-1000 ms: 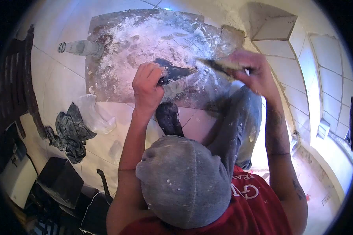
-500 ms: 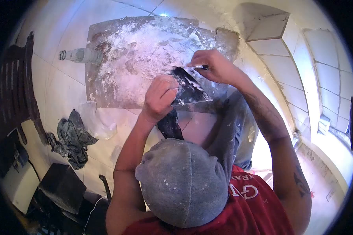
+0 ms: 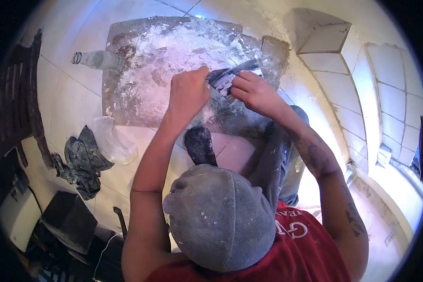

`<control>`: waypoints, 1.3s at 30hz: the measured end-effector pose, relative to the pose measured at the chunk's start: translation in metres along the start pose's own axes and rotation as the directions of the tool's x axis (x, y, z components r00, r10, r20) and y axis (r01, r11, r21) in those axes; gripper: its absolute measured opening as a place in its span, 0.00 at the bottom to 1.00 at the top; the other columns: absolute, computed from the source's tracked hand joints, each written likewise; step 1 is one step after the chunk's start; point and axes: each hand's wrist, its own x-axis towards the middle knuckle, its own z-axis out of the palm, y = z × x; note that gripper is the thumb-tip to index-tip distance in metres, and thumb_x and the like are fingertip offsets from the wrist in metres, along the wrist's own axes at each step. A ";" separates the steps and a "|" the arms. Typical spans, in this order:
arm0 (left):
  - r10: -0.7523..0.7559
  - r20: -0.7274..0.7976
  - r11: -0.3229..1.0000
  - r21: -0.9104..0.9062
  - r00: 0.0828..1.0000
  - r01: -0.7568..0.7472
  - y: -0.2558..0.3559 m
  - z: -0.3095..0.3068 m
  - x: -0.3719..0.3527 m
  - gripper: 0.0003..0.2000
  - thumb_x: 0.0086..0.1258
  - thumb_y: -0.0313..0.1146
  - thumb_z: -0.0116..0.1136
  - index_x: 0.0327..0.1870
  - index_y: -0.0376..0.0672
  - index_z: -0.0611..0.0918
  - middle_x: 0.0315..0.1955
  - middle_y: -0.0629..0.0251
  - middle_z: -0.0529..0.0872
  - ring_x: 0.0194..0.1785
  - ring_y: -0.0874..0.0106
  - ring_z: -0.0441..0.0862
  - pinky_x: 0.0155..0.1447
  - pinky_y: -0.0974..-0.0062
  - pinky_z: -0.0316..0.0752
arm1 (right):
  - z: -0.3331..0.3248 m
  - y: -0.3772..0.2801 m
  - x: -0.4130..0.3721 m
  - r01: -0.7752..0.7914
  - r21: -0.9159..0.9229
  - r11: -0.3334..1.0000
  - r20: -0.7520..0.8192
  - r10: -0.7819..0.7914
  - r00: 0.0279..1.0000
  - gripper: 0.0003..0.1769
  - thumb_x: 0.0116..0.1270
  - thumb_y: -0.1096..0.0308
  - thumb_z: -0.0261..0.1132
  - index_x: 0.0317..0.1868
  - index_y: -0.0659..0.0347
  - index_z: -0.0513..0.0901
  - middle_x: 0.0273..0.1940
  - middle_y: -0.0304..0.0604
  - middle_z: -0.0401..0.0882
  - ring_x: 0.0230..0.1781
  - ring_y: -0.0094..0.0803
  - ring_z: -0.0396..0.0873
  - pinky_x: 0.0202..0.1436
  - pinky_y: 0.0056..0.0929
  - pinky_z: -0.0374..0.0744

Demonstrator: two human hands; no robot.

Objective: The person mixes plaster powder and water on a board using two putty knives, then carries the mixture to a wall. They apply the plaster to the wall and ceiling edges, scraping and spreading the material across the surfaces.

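My left hand (image 3: 188, 94) is a closed fist at the near end of a dark, flat scraper (image 3: 218, 74) smeared with white paste. On its other side, my right hand (image 3: 254, 91) has curled fingers pressed against the smeared piece; the fingers hide part of it. A broad dark end sticks out beyond the right knuckles. Both hands are above a brown board (image 3: 150, 117) thickly dusted and caked with white powder (image 3: 160, 61).
A clear bottle (image 3: 98, 60) lies across the board's left edge. A black plastic bag (image 3: 84, 157) and a whitish clear bag (image 3: 113, 141) are on the tiled floor. A dark slatted chair (image 3: 21, 94) stands at left, a tiled ledge (image 3: 331, 66) at right.
The scraper has turned from pointing down toward me to pointing up and right. My left hand has risen slightly; my right hand has shifted downward and closed against the smeared piece.
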 end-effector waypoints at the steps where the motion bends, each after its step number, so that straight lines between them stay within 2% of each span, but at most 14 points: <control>1: -0.038 -0.045 0.999 0.002 0.998 0.038 -0.006 0.001 0.003 0.05 0.54 0.26 0.58 0.30 0.38 0.75 0.21 0.51 0.79 0.29 0.50 0.79 0.35 0.56 0.71 | -0.001 0.000 -0.002 -0.116 0.037 0.993 -0.002 0.116 0.993 0.09 0.47 0.77 0.60 0.32 0.63 0.75 0.33 0.45 0.69 0.38 0.42 0.72 0.41 0.36 0.73; 3: -0.121 -0.128 0.992 0.002 0.984 0.123 -0.016 0.001 0.003 0.06 0.54 0.26 0.59 0.30 0.38 0.76 0.21 0.50 0.80 0.29 0.50 0.79 0.35 0.58 0.72 | -0.001 0.000 -0.013 -0.341 0.115 0.933 0.014 0.341 0.940 0.10 0.48 0.79 0.60 0.34 0.64 0.76 0.34 0.47 0.70 0.39 0.44 0.72 0.42 0.37 0.73; 6: -0.338 -0.257 0.933 -0.216 0.905 0.287 -0.024 -0.009 -0.010 0.06 0.53 0.26 0.62 0.31 0.38 0.78 0.22 0.50 0.80 0.29 0.50 0.79 0.34 0.62 0.73 | 0.001 0.008 -0.023 -0.446 0.101 0.889 0.104 0.436 0.894 0.12 0.48 0.81 0.59 0.36 0.64 0.77 0.34 0.49 0.70 0.41 0.47 0.73 0.44 0.39 0.73; 8: -0.472 -0.320 0.833 -0.467 0.821 0.297 -0.034 0.007 -0.027 0.07 0.54 0.24 0.65 0.33 0.37 0.80 0.24 0.59 0.84 0.25 0.65 0.81 0.34 0.73 0.74 | -0.002 0.014 -0.017 -0.448 0.069 0.891 0.188 0.429 0.883 0.12 0.48 0.81 0.58 0.36 0.64 0.78 0.35 0.49 0.70 0.41 0.47 0.73 0.44 0.40 0.74; 11: -0.707 -0.149 0.476 -0.824 0.691 0.309 -0.027 0.034 -0.060 0.07 0.57 0.22 0.66 0.35 0.34 0.81 0.29 0.69 0.84 0.31 0.83 0.78 0.36 0.82 0.73 | 0.010 0.018 0.002 -0.370 0.066 0.927 0.195 0.352 0.916 0.11 0.48 0.81 0.57 0.35 0.64 0.78 0.35 0.48 0.71 0.41 0.47 0.73 0.45 0.39 0.73; 17: -0.713 0.203 0.100 -0.918 0.671 0.384 0.007 0.103 -0.139 0.08 0.58 0.20 0.63 0.38 0.33 0.81 0.32 0.66 0.85 0.33 0.80 0.79 0.40 0.81 0.75 | 0.072 0.035 0.005 -0.056 -0.223 0.973 0.173 0.096 0.980 0.06 0.55 0.70 0.58 0.34 0.55 0.79 0.42 0.39 0.73 0.47 0.35 0.72 0.44 0.40 0.71; 19: -0.709 0.295 -0.030 -0.920 0.640 0.391 0.009 0.121 -0.159 0.08 0.58 0.20 0.62 0.39 0.32 0.80 0.33 0.65 0.85 0.34 0.79 0.79 0.41 0.81 0.75 | 0.068 0.033 0.000 -0.060 -0.218 0.974 0.280 0.121 0.952 0.07 0.56 0.69 0.57 0.35 0.55 0.79 0.42 0.39 0.74 0.48 0.36 0.72 0.44 0.40 0.71; 21: -0.697 0.214 0.070 -0.929 0.685 0.363 0.001 0.134 -0.167 0.09 0.58 0.20 0.62 0.39 0.32 0.80 0.33 0.65 0.85 0.34 0.79 0.79 0.41 0.80 0.75 | 0.061 0.040 0.002 -0.065 -0.219 0.974 0.345 0.139 0.928 0.08 0.58 0.69 0.56 0.37 0.55 0.80 0.41 0.41 0.75 0.48 0.37 0.74 0.44 0.41 0.73; 25: -0.690 0.146 0.169 -0.920 0.708 0.354 0.002 0.137 -0.166 0.08 0.56 0.21 0.64 0.37 0.32 0.81 0.30 0.65 0.85 0.33 0.80 0.79 0.40 0.80 0.74 | 0.029 0.048 0.037 -0.226 -0.097 0.969 0.194 0.241 0.951 0.10 0.56 0.74 0.55 0.39 0.58 0.79 0.42 0.48 0.76 0.47 0.42 0.76 0.48 0.38 0.72; 28: -0.682 0.156 0.207 -0.896 0.715 0.392 -0.004 0.146 -0.173 0.08 0.56 0.23 0.66 0.35 0.32 0.80 0.29 0.65 0.84 0.32 0.81 0.78 0.38 0.81 0.73 | 0.059 0.042 0.032 -0.163 -0.235 0.958 0.337 0.238 0.911 0.11 0.55 0.75 0.55 0.39 0.58 0.79 0.41 0.46 0.76 0.47 0.41 0.76 0.47 0.39 0.73; 29: -0.682 0.158 0.211 -0.893 0.714 0.399 -0.004 0.146 -0.172 0.08 0.56 0.23 0.66 0.35 0.32 0.80 0.29 0.66 0.84 0.32 0.81 0.77 0.37 0.81 0.73 | 0.082 0.043 0.015 -0.060 -0.234 0.970 0.201 0.109 0.973 0.09 0.54 0.75 0.56 0.36 0.57 0.80 0.41 0.43 0.77 0.47 0.40 0.76 0.46 0.41 0.73; 33: -0.687 0.116 0.223 -0.906 0.718 0.359 -0.001 0.145 -0.170 0.08 0.56 0.24 0.66 0.34 0.33 0.80 0.26 0.67 0.84 0.30 0.82 0.77 0.35 0.82 0.73 | 0.053 0.056 0.034 -0.190 -0.183 0.965 0.417 0.251 0.874 0.05 0.50 0.76 0.57 0.27 0.62 0.79 0.35 0.48 0.78 0.41 0.48 0.77 0.43 0.44 0.75; 36: -0.677 0.084 0.286 -0.886 0.731 0.366 0.000 0.143 -0.167 0.08 0.56 0.24 0.66 0.34 0.32 0.80 0.26 0.67 0.84 0.29 0.82 0.76 0.35 0.82 0.72 | 0.042 0.066 0.057 -0.208 -0.208 0.956 0.332 0.269 0.904 0.05 0.53 0.71 0.60 0.29 0.61 0.81 0.35 0.47 0.80 0.41 0.46 0.80 0.42 0.44 0.78; 39: -0.681 0.121 0.272 -0.874 0.723 0.403 0.002 0.139 -0.165 0.08 0.56 0.24 0.66 0.35 0.32 0.80 0.26 0.67 0.84 0.30 0.82 0.76 0.35 0.82 0.73 | 0.084 0.058 0.036 -0.100 -0.184 0.978 0.067 0.114 0.991 0.03 0.51 0.74 0.59 0.25 0.63 0.79 0.32 0.49 0.80 0.38 0.47 0.80 0.40 0.44 0.78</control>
